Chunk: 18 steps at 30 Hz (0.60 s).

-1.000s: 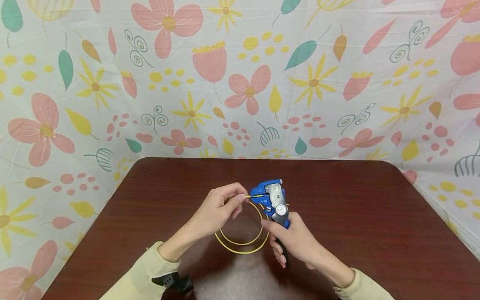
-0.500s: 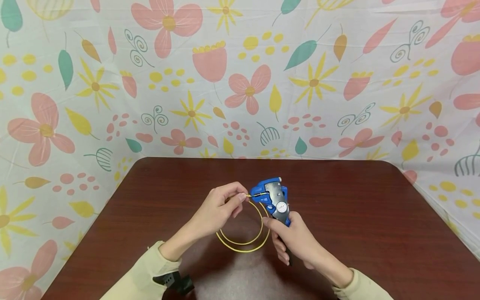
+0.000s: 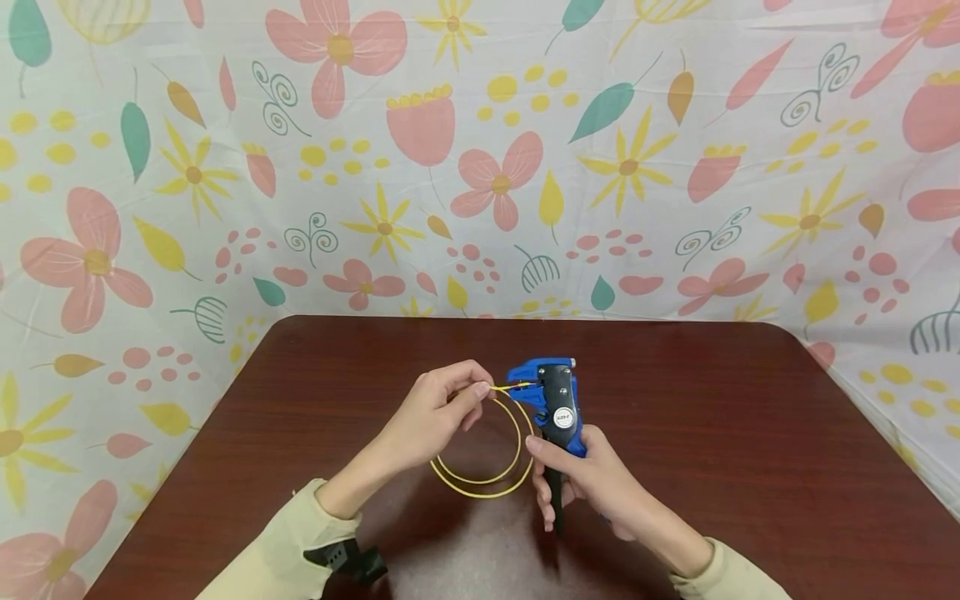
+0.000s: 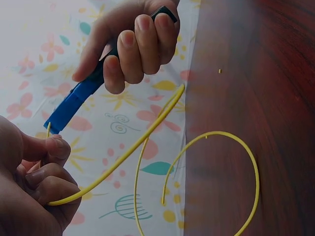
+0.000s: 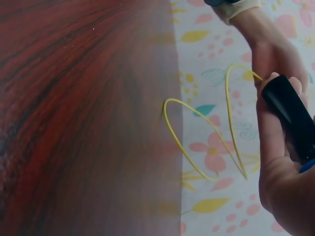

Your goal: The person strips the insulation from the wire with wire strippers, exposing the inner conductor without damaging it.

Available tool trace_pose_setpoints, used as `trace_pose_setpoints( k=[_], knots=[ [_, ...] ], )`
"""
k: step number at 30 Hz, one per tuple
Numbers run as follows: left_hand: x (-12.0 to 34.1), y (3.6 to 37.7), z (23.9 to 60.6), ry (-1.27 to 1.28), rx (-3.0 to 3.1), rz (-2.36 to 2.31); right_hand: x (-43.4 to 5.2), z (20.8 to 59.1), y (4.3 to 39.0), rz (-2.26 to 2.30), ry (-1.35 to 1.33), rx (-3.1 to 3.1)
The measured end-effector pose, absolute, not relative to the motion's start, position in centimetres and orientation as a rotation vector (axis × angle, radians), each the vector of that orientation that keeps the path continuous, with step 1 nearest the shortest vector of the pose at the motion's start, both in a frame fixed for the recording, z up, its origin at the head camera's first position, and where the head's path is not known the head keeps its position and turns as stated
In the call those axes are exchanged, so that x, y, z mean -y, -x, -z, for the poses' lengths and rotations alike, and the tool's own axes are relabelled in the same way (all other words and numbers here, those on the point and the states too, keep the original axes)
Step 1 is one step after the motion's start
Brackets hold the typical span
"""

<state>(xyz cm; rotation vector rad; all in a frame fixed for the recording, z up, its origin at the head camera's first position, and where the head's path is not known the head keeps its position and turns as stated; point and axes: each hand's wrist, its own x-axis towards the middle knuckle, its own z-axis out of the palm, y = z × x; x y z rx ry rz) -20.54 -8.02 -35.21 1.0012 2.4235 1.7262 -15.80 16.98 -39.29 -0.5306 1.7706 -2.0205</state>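
At the centre of the dark wooden surface point(image 3: 712, 433), slightly toward six o'clock, both hands work above a coiled yellow wire point(image 3: 480, 475). The left hand point(image 3: 431, 412) pinches the wire's free end between thumb and forefinger, remaining fingers curled under, so that a short straight length projects toward three o'clock. That length enters the head of a blue wire stripper point(image 3: 551, 398), which stands with its head at twelve o'clock and its dark handles pointing to six o'clock. The right hand point(image 3: 588, 483) is wrapped round those handles, fingers closed about them; how far the handles are squeezed cannot be told.

The pinch lies close to the tool, presumably to keep the thin wire stiff and aligned with the stripper's head. The rest of the wire hangs as two slack loops between the hands, at about six o'clock of the pinch; whether the loops touch the surface is unclear. The left wrist view shows the right hand point(image 4: 133, 44) on the tool point(image 4: 74, 101). A floral patterned cloth point(image 3: 480, 150) encloses the surface at nine, twelve and three o'clock.
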Motion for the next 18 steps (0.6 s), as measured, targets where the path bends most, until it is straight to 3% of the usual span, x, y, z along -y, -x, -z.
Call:
trace_pose_setpoints(
  k=[18],
  knots=[
    [8.09, 20.68, 35.04, -1.002, -2.470, -1.700, -17.70, 39.24, 15.92, 2.059, 0.603, -1.617]
  ],
)
